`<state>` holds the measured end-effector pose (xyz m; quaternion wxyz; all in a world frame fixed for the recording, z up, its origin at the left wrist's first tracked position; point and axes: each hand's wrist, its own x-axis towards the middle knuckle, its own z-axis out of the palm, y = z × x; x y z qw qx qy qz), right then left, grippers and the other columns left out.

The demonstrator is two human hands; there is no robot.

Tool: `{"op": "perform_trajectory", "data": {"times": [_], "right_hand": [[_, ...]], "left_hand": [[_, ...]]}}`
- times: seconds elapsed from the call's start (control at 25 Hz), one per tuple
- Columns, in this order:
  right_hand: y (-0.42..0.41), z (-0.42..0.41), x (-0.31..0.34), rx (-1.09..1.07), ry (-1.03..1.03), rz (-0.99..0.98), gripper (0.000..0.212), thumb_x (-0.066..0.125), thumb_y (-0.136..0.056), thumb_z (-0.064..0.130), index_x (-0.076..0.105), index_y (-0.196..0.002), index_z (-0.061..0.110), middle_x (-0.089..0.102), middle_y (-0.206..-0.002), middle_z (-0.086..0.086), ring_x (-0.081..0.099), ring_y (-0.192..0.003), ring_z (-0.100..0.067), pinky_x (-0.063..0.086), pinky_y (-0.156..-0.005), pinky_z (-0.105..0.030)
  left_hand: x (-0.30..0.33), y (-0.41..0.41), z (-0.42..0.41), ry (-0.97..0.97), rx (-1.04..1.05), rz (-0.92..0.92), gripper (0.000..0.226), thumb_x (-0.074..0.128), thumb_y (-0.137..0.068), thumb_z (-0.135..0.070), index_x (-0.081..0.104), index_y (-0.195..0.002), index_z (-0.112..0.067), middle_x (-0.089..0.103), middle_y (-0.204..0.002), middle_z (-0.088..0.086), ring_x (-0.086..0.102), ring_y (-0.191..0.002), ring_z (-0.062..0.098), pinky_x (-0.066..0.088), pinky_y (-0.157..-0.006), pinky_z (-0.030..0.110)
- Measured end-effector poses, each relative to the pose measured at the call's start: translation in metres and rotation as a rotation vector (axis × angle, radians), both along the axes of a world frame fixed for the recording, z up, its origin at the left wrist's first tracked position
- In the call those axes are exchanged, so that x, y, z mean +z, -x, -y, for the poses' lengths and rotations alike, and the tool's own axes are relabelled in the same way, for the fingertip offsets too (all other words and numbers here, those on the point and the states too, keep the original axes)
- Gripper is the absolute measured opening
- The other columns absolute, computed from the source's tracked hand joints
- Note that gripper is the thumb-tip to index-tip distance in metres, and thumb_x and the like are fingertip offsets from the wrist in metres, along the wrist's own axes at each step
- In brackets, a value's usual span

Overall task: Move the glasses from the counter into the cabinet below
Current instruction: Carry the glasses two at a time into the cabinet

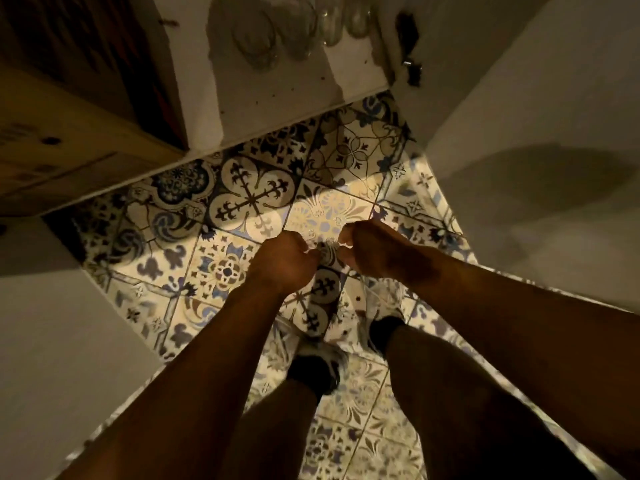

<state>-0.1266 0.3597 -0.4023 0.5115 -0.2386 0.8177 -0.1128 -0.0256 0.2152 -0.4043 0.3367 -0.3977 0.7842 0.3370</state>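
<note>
Patterned tile floor [249,199] fills mid-frame. White cabinet shelf [277,98] sits above it, door [519,64] swung open at right. Cardboard box [69,109] occupies the left bay. Glasses [277,29] stand at the shelf's back, dim, cut by the top edge, count unclear. Left hand [282,259] and right hand [372,249] are fisted over the floor; something glassy shows between them, grip indistinct.

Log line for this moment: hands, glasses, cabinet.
left hand: fist, holds nothing | right hand: fist, holds nothing | glasses: several on cabinet shelf | cabinet door: open
</note>
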Motion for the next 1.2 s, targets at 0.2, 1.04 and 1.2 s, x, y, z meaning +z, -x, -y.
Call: {"op": "perform_trajectory", "data": {"times": [0.2, 1.04, 1.2], "right_hand": [[-0.020, 0.008, 0.112, 0.060, -0.030, 0.001, 0.039, 0.054, -0.100, 0.033, 0.062, -0.126, 0.005, 0.064, -0.124, -0.015, 0.060, -0.114, -0.033, 0.051, -0.098, -0.042], [-0.012, 0.044, 0.535, 0.278, 0.397, -0.174, 0.045, 0.059, -0.093, 0.031, 0.058, -0.135, 0.017, 0.058, -0.128, -0.005, 0.057, -0.117, -0.019, 0.036, -0.088, -0.019], [-0.009, 0.062, 0.570, 0.337, 0.506, -0.151, 0.043, 0.060, -0.094, 0.033, 0.057, -0.135, 0.021, 0.058, -0.129, -0.001, 0.057, -0.114, -0.014, 0.041, -0.092, -0.020]], "left_hand": [[0.118, -0.016, -0.009, -0.022, -0.016, -0.004, 0.032, 0.064, -0.091, -0.042, 0.070, -0.107, -0.015, 0.072, -0.106, 0.008, 0.066, -0.105, 0.026, 0.039, -0.076, 0.023], [0.560, -0.077, 0.019, 0.135, 0.513, -0.382, 0.027, 0.059, -0.091, -0.039, 0.068, -0.114, -0.025, 0.070, -0.102, -0.008, 0.064, -0.085, 0.010, 0.046, -0.062, 0.018], [0.592, -0.090, 0.028, 0.186, 0.654, -0.481, 0.023, 0.062, -0.091, -0.039, 0.069, -0.110, -0.029, 0.071, -0.099, -0.012, 0.066, -0.085, 0.004, 0.054, -0.070, 0.026]]}}
